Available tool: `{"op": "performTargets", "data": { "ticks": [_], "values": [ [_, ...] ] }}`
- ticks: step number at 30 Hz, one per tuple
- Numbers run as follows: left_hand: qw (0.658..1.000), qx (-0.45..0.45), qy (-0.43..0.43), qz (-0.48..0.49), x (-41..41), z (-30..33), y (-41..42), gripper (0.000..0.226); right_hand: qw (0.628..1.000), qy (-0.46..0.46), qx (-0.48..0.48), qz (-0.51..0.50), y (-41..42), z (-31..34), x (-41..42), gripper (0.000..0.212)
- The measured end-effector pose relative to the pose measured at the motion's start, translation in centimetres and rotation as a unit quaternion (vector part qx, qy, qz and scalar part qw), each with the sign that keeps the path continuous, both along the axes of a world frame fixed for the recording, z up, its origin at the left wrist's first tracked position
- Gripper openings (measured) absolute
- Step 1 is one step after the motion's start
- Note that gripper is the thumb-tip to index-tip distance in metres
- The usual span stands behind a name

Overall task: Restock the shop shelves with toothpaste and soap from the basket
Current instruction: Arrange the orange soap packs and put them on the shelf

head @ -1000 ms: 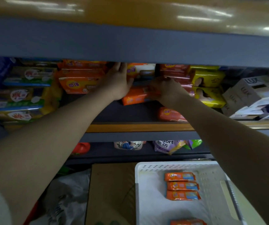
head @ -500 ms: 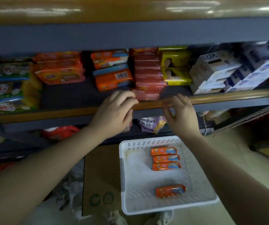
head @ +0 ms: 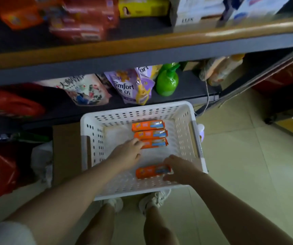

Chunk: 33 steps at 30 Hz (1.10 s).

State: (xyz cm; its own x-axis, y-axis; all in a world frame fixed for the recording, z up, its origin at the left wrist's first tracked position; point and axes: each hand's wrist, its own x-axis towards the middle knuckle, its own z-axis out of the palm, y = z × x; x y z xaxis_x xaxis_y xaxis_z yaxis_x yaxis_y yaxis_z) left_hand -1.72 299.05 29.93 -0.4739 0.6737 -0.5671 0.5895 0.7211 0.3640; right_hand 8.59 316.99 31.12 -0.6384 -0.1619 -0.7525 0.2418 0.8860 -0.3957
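Note:
A white perforated basket (head: 135, 110) sits on the floor below the shelves. Three orange soap bars lie stacked side by side at its far end: the top bar (head: 148, 125), the middle bar (head: 151, 133) and the near bar (head: 158, 143). My left hand (head: 128, 152) reaches in, its fingers curled over the left end of the near bar. A separate orange soap bar (head: 149, 172) lies closer to me; my right hand (head: 180, 169) grips its right end between fingers and thumb. No toothpaste is in view.
The upper shelf (head: 142, 45) holds orange and red soap packs (head: 82, 20), a yellow box (head: 142, 7) and white boxes (head: 195, 13). Below stand softener pouches (head: 133, 87) and a green bottle (head: 166, 82). Cardboard (head: 66, 152) lies left of the basket; my shoes (head: 152, 200) are under its near rim.
Both hands dropped from the upper shelf edge down into the basket and closed on soap bars. The view tilted down from the shelf to the floor.

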Motion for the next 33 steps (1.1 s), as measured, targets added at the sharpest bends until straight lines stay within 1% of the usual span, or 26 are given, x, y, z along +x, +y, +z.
{"op": "performTargets", "data": {
  "ticks": [3,5,7,9,11,13,15,16,19,22,24,26,27,28,30,32,33],
  "values": [
    [0.998,-0.01,0.058,0.006,0.6,-2.8,0.2,0.041,0.998,0.033,0.033,0.048,-0.4,-1.6,-0.6,0.044],
    [0.995,0.008,0.095,0.013,1.0,-3.8,0.3,0.044,0.991,0.073,0.055,0.094,-0.7,-2.6,-0.7,0.041],
    [0.992,0.025,0.115,0.039,1.4,-4.5,0.5,0.049,0.984,0.102,0.07,0.13,-0.6,-3.6,-0.6,0.039],
    [0.988,0.03,0.135,0.069,1.5,-5.3,1.0,0.053,0.98,0.101,0.07,0.154,-0.4,-4.7,-0.5,0.038],
    [0.985,0.026,0.147,0.092,1.5,-5.9,1.4,0.05,0.978,0.104,0.066,0.169,-0.4,-5.5,-0.3,0.037],
    [0.981,0.018,0.176,0.079,1.5,-6.1,1.7,0.043,0.979,0.119,0.066,0.15,-0.5,-5.8,-0.3,0.037],
    [0.976,0.01,0.209,0.056,1.5,-5.8,1.8,0.037,0.989,0.111,0.047,0.084,-0.2,-5.2,-0.6,0.035],
    [0.978,0.017,0.198,0.057,1.3,-5.6,1.8,0.035,0.992,0.108,0.034,0.051,0.1,-4.5,-0.8,0.033],
    [0.985,0.071,0.113,0.107,0.4,-4.3,1.4,0.038,0.993,0.114,0.011,-0.017,1.1,-1.7,-1.2,0.031],
    [0.978,0.109,0.044,0.174,-0.9,-0.4,0.2,0.044,0.991,0.115,0.004,-0.07,2.1,1.5,-0.9,0.033],
    [0.971,0.122,0.027,0.205,-1.8,3.2,-1.2,0.046,0.991,0.109,0.01,-0.077,2.2,4.1,-1.5,0.036],
    [0.954,0.158,0.025,0.254,-2.8,7.4,-2.8,0.044,0.989,0.118,-0.001,-0.087,1.7,6.8,-2.6,0.029],
    [0.942,0.18,0.026,0.282,-3.4,9.5,-3.6,0.042,0.986,0.134,-0.013,-0.1,1.1,8.2,-3.3,0.024],
    [0.931,0.2,0.027,0.305,-4.1,11.6,-4.5,0.039,0.98,0.153,-0.027,-0.122,0.3,9.7,-4.0,0.026],
    [0.913,0.237,0.044,0.328,-5.4,15.8,-6.5,0.033,0.959,0.219,-0.057,-0.172,-1.7,12.3,-5.6,0.032],
    [0.897,0.281,0.087,0.329,-6.8,19.5,-8.5,0.033,0.933,0.28,-0.075,-0.215,-3.8,15.0,-7.6,0.025],
    [0.889,0.301,0.113,0.327,-7.5,21.2,-9.6,0.034,0.922,0.294,-0.089,-0.234,-4.8,16.2,-8.6,0.021]
  ]
}}
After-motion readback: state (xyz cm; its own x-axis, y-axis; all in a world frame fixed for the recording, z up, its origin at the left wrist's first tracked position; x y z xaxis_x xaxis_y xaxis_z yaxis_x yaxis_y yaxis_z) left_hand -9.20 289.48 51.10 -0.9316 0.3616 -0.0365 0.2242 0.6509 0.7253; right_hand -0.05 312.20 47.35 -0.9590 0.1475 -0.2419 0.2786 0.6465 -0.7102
